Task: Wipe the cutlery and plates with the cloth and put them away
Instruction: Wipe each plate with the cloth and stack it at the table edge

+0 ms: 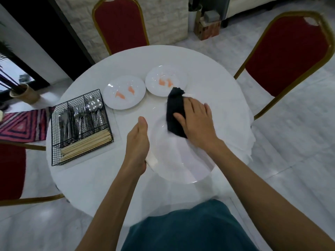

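the left hand (137, 142) grips the left rim of the large white plate (181, 160), thumb up along the edge, its fingers hidden underneath. the right hand (197, 122) lies flat with fingers spread, pressing the dark cloth (175, 113) onto the far part of that plate. beyond the hands, two smaller plates (125, 92) (159, 78) with orange smears sit on the white table (90, 178). the wire cutlery basket (76, 100) stands well left of the left hand.

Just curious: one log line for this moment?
step: wiping large plate | left hand: holds its rim | right hand: presses dark cloth on it | pending: two smeared plates
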Tool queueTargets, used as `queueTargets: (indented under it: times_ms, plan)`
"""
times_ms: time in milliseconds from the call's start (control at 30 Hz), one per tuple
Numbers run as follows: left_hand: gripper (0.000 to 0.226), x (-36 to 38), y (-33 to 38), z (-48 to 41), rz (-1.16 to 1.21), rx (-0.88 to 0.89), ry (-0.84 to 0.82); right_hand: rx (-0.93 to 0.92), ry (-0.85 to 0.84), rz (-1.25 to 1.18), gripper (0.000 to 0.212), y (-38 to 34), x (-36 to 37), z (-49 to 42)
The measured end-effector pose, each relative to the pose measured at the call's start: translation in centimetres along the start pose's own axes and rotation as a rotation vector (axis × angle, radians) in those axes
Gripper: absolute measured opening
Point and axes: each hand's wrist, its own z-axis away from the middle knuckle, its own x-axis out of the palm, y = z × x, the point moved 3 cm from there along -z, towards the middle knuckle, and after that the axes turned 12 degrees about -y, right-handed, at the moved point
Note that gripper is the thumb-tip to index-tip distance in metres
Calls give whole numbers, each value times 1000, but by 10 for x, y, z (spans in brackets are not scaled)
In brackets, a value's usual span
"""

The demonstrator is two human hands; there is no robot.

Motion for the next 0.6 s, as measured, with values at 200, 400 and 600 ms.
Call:
queueTargets:
  times_ms: [200,400,600]
  plan:
    - [36,-25,14,-9,132,144,138,363,-27,-782,38,31,11,37]
    - [29,-36,-4,-23,-259,124,182,330,65,-902,28,22,13,63]
    - [45,-17,14,-12,-584,239,166,10,225,-620,28,2,-17,72]
